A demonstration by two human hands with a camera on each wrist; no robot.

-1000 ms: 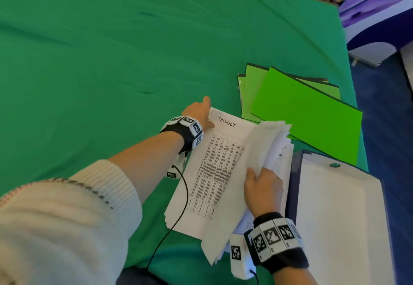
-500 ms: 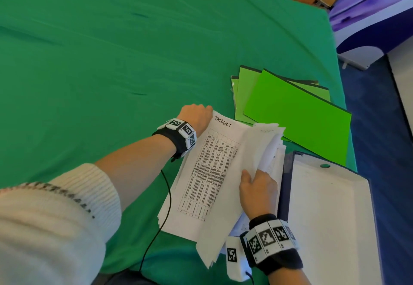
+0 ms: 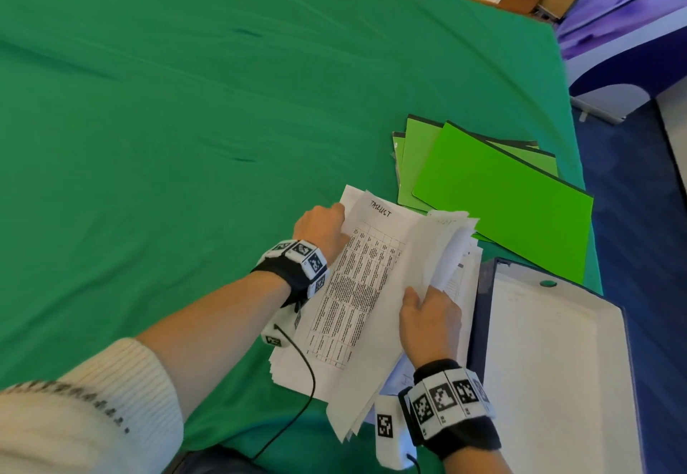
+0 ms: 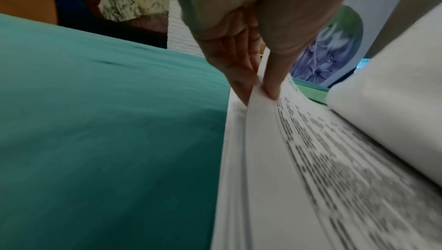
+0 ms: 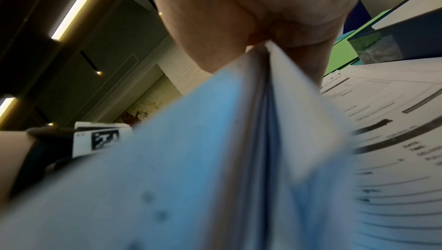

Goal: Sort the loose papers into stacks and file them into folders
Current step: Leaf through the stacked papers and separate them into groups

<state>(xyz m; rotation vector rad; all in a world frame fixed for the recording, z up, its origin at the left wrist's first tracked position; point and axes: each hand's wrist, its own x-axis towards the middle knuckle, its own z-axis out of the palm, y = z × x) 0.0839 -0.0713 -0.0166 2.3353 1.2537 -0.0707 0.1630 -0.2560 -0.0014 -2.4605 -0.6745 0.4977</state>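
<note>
— So, what changed just now?

— A second ago the left hand point(image 3: 320, 230) had one finger stretched out past the top edge of the sheet point(image 3: 358, 280). Now thumb and fingers point(image 4: 241, 76) pinch its top left corner and lift it a little. I think this sheet goes out next, so sorting has only begun.

— And the right hand point(image 3: 427, 319)?

— It grips a bundle of pages point(image 3: 405, 321), turned up and held away.

— Where is the sheet, and how does it lie?

— On top of the paper pile point(image 3: 293, 365) on the green cloth point(image 3: 167, 120), between the two hands. Its long side runs from the person up and to the right, heading toward the green folders point(image 3: 498, 194).
</note>
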